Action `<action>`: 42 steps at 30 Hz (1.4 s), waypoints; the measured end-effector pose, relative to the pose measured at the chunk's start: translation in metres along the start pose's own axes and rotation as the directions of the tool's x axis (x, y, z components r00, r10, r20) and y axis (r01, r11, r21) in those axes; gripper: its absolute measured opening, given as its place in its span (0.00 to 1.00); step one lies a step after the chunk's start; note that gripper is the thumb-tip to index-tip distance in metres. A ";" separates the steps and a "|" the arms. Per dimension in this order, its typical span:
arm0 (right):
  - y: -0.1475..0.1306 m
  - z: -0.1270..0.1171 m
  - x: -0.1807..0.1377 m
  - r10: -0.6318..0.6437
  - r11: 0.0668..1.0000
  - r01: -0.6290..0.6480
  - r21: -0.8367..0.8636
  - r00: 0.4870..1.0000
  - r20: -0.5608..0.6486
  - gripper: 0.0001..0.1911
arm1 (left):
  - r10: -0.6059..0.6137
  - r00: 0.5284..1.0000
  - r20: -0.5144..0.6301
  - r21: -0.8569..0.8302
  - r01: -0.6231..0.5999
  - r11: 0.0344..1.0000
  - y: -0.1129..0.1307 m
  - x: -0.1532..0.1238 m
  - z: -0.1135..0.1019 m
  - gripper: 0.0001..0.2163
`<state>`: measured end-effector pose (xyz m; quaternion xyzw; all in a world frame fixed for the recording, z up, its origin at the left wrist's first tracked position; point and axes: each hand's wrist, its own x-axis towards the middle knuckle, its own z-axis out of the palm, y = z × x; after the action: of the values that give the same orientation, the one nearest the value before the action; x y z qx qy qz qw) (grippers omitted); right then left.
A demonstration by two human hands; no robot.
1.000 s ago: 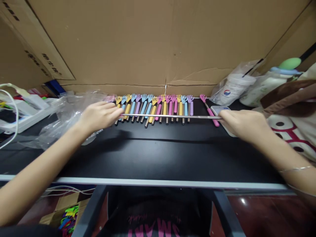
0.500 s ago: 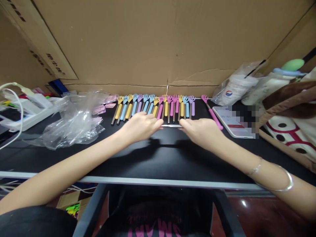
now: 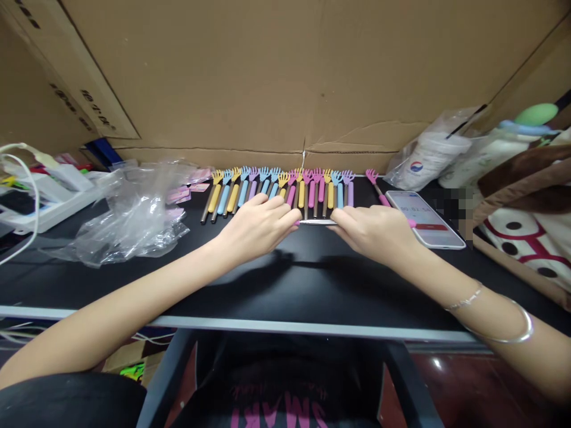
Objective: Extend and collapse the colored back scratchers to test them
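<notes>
A telescopic back scratcher's silver rod (image 3: 317, 222) runs level between my two hands, above the black table. My left hand (image 3: 263, 227) is closed round its left part, where a bit of pink shows at the fingertips. On the right part, my right hand (image 3: 377, 233) is closed too, knuckles up. Both ends are covered by the fingers. Just behind lies a row of back scratchers (image 3: 302, 193) in yellow, blue, purple and pink, claws toward the back. Another pink back scratcher (image 3: 379, 191) lies apart, partly behind my right hand.
Crumpled clear plastic bags (image 3: 138, 220) lie left, near a white power strip (image 3: 66, 199) with cables. A phone (image 3: 426, 223), a bagged cup (image 3: 426, 160) and a bottle (image 3: 508, 148) stand or lie right. Cardboard (image 3: 267, 77) walls the back; the table edge (image 3: 267, 326) is in front.
Both hands, still closed on the back scratcher, have shifted slightly right in view. My right hand now covers more of the separate pink back scratcher. The exposed rod looks about the same length.
</notes>
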<state>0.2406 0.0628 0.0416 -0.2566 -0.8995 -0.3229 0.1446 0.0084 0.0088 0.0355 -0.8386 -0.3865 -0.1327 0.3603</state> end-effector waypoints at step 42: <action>0.181 0.035 -0.137 0.589 0.691 -0.697 0.193 0.697 0.408 0.42 | -0.614 0.765 0.194 -0.034 0.631 0.775 -0.158 -0.148 -0.013 0.14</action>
<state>0.4506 0.1547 0.0486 -0.5786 -0.8010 -0.0485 0.1457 -0.2071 -0.0123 0.0493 -0.6874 -0.6656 -0.1905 0.2197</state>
